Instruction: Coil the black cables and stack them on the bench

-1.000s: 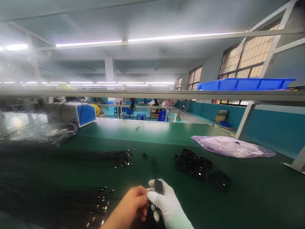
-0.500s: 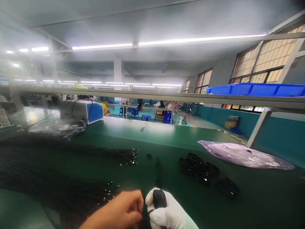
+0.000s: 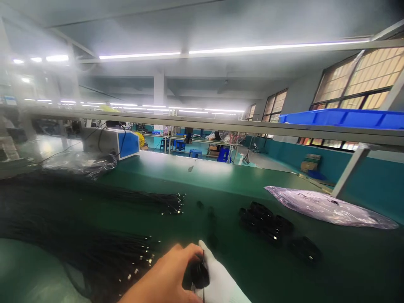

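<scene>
Low in the middle of the view, my bare left hand curls its thumb and fingers around a small coiled black cable. My right hand, in a white glove, grips the same coil from the other side, its fingers partly hidden behind it. To the left lies a bundle of loose black cables with small metal ends towards my left hand. Beyond it, a second cable bundle points the same way. Several black cable coils sit in a pile to the right, with one coil slightly apart.
A pinkish plastic bag lies at the right of the green table. Clear plastic and a blue-and-white machine stand back left. A shelf rail crosses ahead, carrying a blue tray.
My left hand has moved right and closed around the coil, which was in my right hand alone. My right hand has turned, covering more of its fingers. The view has shifted slightly.
</scene>
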The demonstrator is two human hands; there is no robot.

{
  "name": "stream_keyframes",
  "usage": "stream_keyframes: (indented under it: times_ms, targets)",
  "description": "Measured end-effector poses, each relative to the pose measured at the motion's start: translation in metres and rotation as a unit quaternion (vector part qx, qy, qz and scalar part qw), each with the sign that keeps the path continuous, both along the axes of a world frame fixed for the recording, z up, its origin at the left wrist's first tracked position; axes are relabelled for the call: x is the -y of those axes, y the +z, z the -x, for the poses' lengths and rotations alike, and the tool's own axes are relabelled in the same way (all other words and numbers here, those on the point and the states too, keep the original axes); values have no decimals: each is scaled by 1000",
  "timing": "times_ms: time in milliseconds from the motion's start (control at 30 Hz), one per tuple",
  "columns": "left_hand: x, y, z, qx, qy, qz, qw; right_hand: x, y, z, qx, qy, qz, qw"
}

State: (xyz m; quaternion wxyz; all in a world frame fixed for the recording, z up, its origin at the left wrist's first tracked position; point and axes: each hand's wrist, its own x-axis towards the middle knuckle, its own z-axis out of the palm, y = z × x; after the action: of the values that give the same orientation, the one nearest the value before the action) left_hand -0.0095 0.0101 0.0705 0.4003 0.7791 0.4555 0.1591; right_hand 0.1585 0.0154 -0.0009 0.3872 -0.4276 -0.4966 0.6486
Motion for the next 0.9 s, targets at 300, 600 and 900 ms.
stream_keyframes:
  times_ms: [300, 600, 900]
  targets:
    - [-29, -20, 2, -3, -71, 104, 992, 17, 40, 2, 262, -69, -178, 946]
    - [-12, 3, -9, 231, 87, 189, 950, 16, 27, -2, -150, 31, -52, 987]
    - [-1, 22, -6, 161, 9, -52, 986, 19, 46, -3, -150, 70, -52, 985]
